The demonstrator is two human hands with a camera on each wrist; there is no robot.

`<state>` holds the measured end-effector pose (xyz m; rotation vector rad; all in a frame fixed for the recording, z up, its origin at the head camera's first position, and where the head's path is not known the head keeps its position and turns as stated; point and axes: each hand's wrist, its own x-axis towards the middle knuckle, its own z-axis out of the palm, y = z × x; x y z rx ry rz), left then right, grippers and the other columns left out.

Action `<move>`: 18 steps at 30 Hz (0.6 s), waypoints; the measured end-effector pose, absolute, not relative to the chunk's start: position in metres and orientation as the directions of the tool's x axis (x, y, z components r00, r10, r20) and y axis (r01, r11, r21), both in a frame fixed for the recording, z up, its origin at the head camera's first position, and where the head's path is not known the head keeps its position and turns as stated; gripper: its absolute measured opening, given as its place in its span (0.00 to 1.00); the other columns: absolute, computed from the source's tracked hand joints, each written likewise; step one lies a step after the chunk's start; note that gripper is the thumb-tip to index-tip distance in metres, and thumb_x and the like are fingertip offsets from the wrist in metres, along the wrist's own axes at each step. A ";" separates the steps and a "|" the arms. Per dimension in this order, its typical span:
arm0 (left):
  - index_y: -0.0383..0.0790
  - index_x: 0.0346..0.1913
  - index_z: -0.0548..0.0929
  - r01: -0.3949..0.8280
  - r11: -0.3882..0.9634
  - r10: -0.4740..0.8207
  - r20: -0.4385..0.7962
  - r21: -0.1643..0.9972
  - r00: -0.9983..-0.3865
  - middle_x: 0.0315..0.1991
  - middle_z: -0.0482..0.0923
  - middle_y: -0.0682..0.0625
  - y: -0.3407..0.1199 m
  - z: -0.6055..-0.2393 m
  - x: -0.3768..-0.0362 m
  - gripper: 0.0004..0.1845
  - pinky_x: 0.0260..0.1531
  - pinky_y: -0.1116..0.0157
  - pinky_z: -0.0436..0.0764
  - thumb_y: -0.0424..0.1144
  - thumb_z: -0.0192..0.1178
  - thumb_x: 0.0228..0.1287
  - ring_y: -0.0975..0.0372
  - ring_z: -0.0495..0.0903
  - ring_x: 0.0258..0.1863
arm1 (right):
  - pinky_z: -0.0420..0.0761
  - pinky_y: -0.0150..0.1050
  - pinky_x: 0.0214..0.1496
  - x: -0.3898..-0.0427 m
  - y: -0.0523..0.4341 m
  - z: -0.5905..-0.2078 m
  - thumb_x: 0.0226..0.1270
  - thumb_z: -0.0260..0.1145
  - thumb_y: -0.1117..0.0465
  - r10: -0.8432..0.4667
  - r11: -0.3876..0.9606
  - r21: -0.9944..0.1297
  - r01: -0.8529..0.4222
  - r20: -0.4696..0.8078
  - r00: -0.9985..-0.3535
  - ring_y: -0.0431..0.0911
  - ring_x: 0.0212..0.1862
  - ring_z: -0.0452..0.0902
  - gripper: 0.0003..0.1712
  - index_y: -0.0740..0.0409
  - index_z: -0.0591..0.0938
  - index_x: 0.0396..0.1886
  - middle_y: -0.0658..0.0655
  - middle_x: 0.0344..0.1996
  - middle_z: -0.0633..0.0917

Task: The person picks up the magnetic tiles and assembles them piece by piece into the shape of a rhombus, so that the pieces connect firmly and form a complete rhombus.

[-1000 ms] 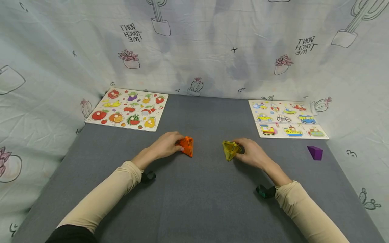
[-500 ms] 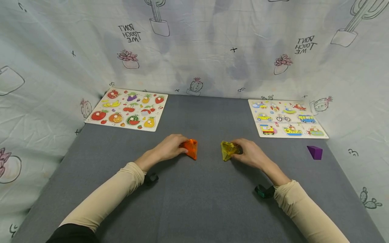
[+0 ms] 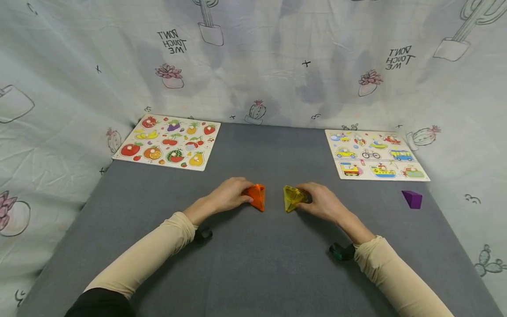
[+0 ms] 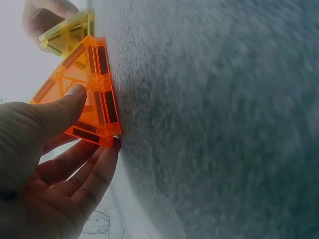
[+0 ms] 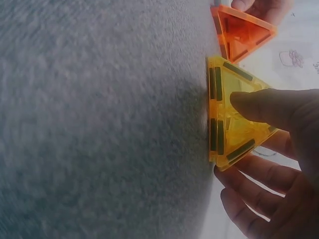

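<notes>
We hold one toy in each hand. Our left hand [image 3: 225, 196] grips the orange pyramid [image 3: 256, 196], thumb on one face and fingers under its edge. Our right hand [image 3: 322, 201] grips the yellow pyramid [image 3: 292, 198] the same way. Both toys stand on the table [image 3: 253, 259], near its middle, close to each other but not touching.

What could go wrong? We think the toys might snap together crooked. The dark bars along their edges [image 4: 102, 97] look like magnets, so they may pull hard when they get close. Each pyramid looks built from flat pieces, so a bump or a tight squeeze might make one fall apart. A corner could also catch on the cloth and tip the toy over.

The table has a soft, fuzzy gray cover. A fruit puzzle board [image 3: 168, 141] lies at the far left, and a car puzzle board [image 3: 374, 154] lies at the far right. A purple block [image 3: 412, 199] sits alone, well apart from our right hand. A pale sheet with cactus drawings [image 3: 253, 61] hangs all around the table like walls.
</notes>
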<state>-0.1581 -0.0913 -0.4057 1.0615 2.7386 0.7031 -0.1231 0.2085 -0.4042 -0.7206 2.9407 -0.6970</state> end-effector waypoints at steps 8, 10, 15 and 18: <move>0.37 0.51 0.84 0.626 0.630 0.678 0.069 0.459 -0.732 0.41 0.83 0.46 -0.084 -0.408 -0.156 0.17 0.37 0.63 0.78 0.42 0.67 0.62 0.61 0.78 0.35 | 0.80 0.50 0.49 -0.121 0.203 -0.406 0.56 0.75 0.58 -0.460 0.784 -0.425 -0.452 0.089 -0.883 0.51 0.47 0.82 0.26 0.61 0.82 0.54 0.60 0.48 0.86; 0.37 0.51 0.84 0.630 0.628 0.680 0.072 0.458 -0.730 0.41 0.82 0.46 -0.082 -0.409 -0.156 0.17 0.37 0.63 0.78 0.42 0.67 0.63 0.61 0.78 0.36 | 0.80 0.50 0.50 -0.121 0.201 -0.405 0.56 0.75 0.58 -0.465 0.781 -0.426 -0.457 0.092 -0.881 0.51 0.47 0.82 0.26 0.61 0.82 0.55 0.60 0.48 0.86; 0.37 0.52 0.83 0.634 0.627 0.683 0.071 0.453 -0.727 0.42 0.82 0.46 -0.081 -0.409 -0.155 0.18 0.37 0.64 0.77 0.42 0.66 0.63 0.61 0.78 0.36 | 0.80 0.49 0.49 -0.120 0.198 -0.406 0.57 0.75 0.57 -0.470 0.772 -0.438 -0.461 0.096 -0.877 0.50 0.47 0.82 0.26 0.60 0.82 0.54 0.59 0.48 0.86; 0.36 0.53 0.83 0.637 0.626 0.687 0.068 0.449 -0.723 0.43 0.82 0.46 -0.080 -0.410 -0.154 0.18 0.38 0.63 0.78 0.42 0.66 0.63 0.60 0.79 0.37 | 0.80 0.48 0.48 -0.119 0.197 -0.408 0.56 0.75 0.57 -0.475 0.767 -0.442 -0.465 0.097 -0.875 0.49 0.46 0.81 0.26 0.60 0.82 0.54 0.58 0.47 0.86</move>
